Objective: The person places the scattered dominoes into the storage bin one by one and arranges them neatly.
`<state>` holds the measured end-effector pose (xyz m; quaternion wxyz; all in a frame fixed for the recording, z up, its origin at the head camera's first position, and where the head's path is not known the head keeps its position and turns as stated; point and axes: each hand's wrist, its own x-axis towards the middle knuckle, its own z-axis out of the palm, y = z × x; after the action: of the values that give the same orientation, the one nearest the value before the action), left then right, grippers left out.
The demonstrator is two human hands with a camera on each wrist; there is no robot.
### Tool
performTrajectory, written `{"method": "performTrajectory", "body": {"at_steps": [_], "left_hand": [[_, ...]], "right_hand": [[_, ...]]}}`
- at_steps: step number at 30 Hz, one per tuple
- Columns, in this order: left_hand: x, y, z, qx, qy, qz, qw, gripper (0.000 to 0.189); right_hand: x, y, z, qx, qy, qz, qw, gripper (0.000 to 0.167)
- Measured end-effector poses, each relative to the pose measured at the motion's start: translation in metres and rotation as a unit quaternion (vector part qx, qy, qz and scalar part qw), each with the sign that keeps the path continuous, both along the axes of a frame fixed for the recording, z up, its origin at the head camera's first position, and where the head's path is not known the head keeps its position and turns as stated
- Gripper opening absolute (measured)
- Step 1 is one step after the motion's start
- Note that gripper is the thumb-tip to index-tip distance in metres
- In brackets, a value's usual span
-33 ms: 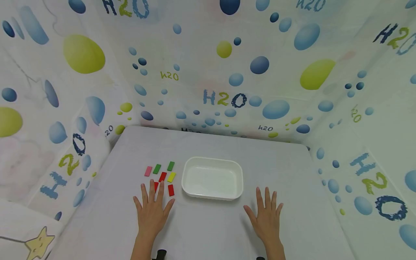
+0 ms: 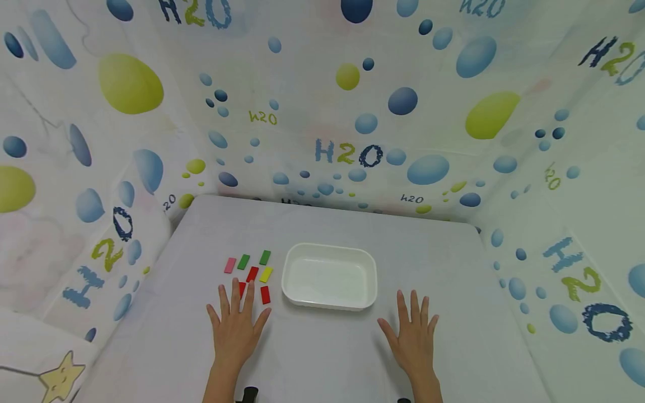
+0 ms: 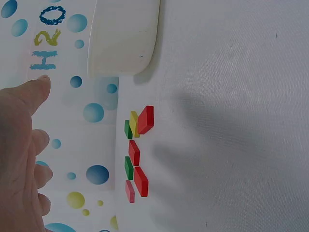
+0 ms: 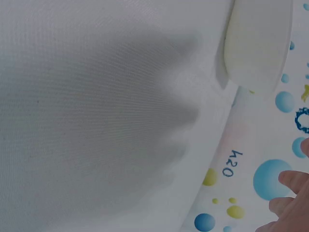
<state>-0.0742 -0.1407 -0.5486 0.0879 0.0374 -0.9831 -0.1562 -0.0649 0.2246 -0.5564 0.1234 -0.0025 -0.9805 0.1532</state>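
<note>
My left hand (image 2: 235, 334) is held palm down with its fingers spread, just in front of several small flat coloured blocks. Its fingertips overlap one red block (image 2: 242, 288) in the head view, partly hiding it. Around that lie a second red block (image 2: 265, 295), a third red block (image 2: 252, 274), a yellow block (image 2: 266, 274), two green blocks (image 2: 243, 262) and a pink block (image 2: 229, 265). Right of them stands a white rectangular tray (image 2: 330, 304) with nothing in it. My right hand (image 2: 414, 341), fingers also spread and holding nothing, is to the front right of the tray.
A white cloth covers the table (image 2: 433, 257). Patterned curtains (image 2: 312, 101) with bubbles and lettering rise behind it and at both sides. Small black objects (image 2: 249, 394) show beside the wrists at the bottom of the head view.
</note>
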Motion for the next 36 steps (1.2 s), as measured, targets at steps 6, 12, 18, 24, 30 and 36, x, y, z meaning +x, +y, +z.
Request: {"method": "performTrajectory", "body": {"at_steps": [6,12,18,24,30,36], "left_hand": [[0.002,0.001,0.0,-0.001,0.0,0.003,1.0,0.08],[0.002,0.0,0.0,-0.002,-0.014,0.004,0.9999,0.082],[0.001,0.001,-0.001,0.01,0.0,-0.001,0.9999,0.08],[0.0,0.001,0.0,0.03,0.012,-0.004,0.9995,0.077],[0.0,0.002,0.001,0.042,0.008,-0.004,0.9991,0.077],[0.001,0.002,0.001,0.047,0.004,-0.002,0.9989,0.075]], "right_hand": [[-0.001,0.0,-0.003,0.002,0.014,0.005,0.9999,0.081],[-0.005,-0.003,-0.003,-0.017,0.06,0.021,0.9978,0.083],[-0.017,-0.006,-0.004,-0.125,0.051,0.045,0.9898,0.082],[-0.034,-0.008,-0.008,-0.179,0.034,0.072,0.9807,0.074],[-0.049,-0.011,-0.01,-0.19,0.022,0.1,0.9765,0.068],[-0.06,-0.015,-0.016,-0.185,0.028,0.123,0.9746,0.066]]}}
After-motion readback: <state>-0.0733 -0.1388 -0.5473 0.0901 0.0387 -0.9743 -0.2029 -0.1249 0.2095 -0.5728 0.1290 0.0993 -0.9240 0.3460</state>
